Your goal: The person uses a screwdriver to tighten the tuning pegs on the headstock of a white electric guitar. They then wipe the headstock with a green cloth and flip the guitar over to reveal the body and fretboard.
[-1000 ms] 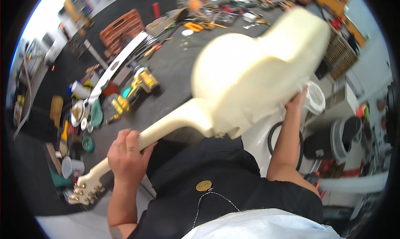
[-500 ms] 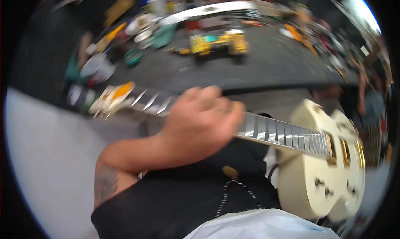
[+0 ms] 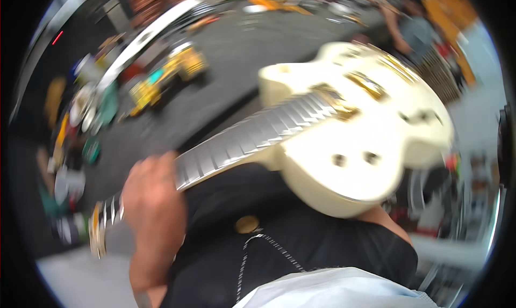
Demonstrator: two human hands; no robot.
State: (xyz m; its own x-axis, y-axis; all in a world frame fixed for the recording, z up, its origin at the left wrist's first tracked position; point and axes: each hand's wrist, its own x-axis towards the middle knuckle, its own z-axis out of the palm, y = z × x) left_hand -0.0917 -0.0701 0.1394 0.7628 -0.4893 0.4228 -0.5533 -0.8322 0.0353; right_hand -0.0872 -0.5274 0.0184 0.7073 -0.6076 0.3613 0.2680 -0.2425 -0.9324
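Note:
A cream electric guitar (image 3: 344,147) with gold pickup frames and dark control shafts slants across the view. Its body is high on the right, and its neck runs down to the left. Around the dark fretboard, near the headstock (image 3: 97,235), my left hand (image 3: 156,192) is wrapped, smeared by motion. I cannot make out strings over the frets. Below the body's lower edge, part of my right arm (image 3: 386,220) shows; the right hand is hidden by the guitar. The body sits over my dark apron (image 3: 322,243).
Beyond the guitar is a dark workbench (image 3: 231,55). On it are a yellow cordless power tool (image 3: 166,74), a green round container (image 3: 91,149), a pale cup (image 3: 69,183) and several blurred tools. Another person (image 3: 416,37) is at the upper right. A chain with a round medallion (image 3: 247,224) lies on my apron.
The guitar's body has swung up and to the left in the view, and its headstock has dropped. My left hand has shifted left along the neck toward the headstock. The whole view has tilted.

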